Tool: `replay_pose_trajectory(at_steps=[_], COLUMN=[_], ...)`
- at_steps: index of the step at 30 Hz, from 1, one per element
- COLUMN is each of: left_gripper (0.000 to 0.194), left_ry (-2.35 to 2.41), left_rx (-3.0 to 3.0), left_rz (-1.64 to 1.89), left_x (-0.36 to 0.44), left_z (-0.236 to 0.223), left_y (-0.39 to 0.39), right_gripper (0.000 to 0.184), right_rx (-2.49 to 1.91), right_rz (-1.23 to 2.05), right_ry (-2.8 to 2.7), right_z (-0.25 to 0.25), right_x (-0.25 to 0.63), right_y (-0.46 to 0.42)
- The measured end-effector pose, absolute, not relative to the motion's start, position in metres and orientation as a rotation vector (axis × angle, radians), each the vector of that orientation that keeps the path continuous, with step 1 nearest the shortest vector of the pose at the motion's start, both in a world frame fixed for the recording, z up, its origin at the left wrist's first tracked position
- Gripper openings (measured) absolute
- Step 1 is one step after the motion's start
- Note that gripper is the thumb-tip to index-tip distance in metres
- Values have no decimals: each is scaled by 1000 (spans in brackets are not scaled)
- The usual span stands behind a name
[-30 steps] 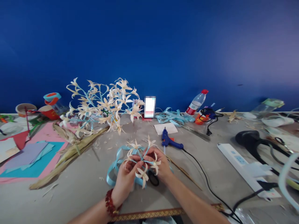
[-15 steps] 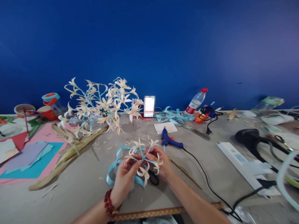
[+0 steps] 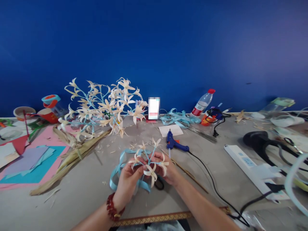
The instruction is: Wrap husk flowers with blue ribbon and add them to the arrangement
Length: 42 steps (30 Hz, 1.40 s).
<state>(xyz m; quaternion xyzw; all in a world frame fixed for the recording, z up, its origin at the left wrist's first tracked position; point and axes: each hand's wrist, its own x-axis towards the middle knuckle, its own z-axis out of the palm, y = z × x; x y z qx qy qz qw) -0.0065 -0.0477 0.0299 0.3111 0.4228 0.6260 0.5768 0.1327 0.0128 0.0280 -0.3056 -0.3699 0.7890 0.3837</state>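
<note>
Both hands meet over the table around a small spray of cream artificial flowers (image 3: pixel 150 173) on blue-wrapped stems. My left hand (image 3: pixel 130 178), a red bead bracelet at its wrist, pinches the stems from the left. From the right, my right hand (image 3: pixel 169 170) has its fingers closed on the stems, partly hidden behind the blossoms. A loop of light blue ribbon (image 3: pixel 115 179) lies beside and beneath my left hand. Under the flowers, a black loop, perhaps a scissors handle (image 3: pixel 159 183), shows in part.
A large bunch of cream flowers (image 3: pixel 106 107) stands back left. A blue glue gun (image 3: pixel 175 144) trails its cord past a white power strip (image 3: pixel 250 170) on the right. Dried husks (image 3: pixel 72 163) and coloured paper (image 3: pixel 31 163) lie left; a bottle (image 3: pixel 202 102) leans at the back.
The flower spray has turned slightly between my fingers, its front blossom shifting a little right. Both hands keep their hold; the view has moved slightly.
</note>
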Motion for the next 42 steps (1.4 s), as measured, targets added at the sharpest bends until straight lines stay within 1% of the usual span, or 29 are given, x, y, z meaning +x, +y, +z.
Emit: replay_pose_trajectory(at_steps=[3,9,15,19,23,31,35,42], left_gripper=[12,10,12,20,19,19,17,21], left_ry=[981,989,951,921,897,1025,1013,1126], left_rx=[772,911,802,728,757,802,844,820], left_rz=[1451,1556,1508,1413,1370,1510,1473,1508], left_x=[-9,-12,-9,-7,-6,-12,-11,-8], left_z=[31,29,28,29,28,23,25,28], left_y=[-48,-47,-47,-50,-52,-50,-51,-54], right_gripper=[30,31,32,30,28,29,26,19], right_rx=[-797,-805,-784,-801,-804,-810,-830,-807], right_rz=[2012,1990,1980,1904,1831,1681,1580,1486], right_ry=[-941,-909,-899,-984,-1044,-1147,-1193,-1221], right_z=[27,30,28,25,24,22,22,23], right_x=[134,131,133,134,133,135,134,132], right_y=[12,9,9,10,10,4,2,1])
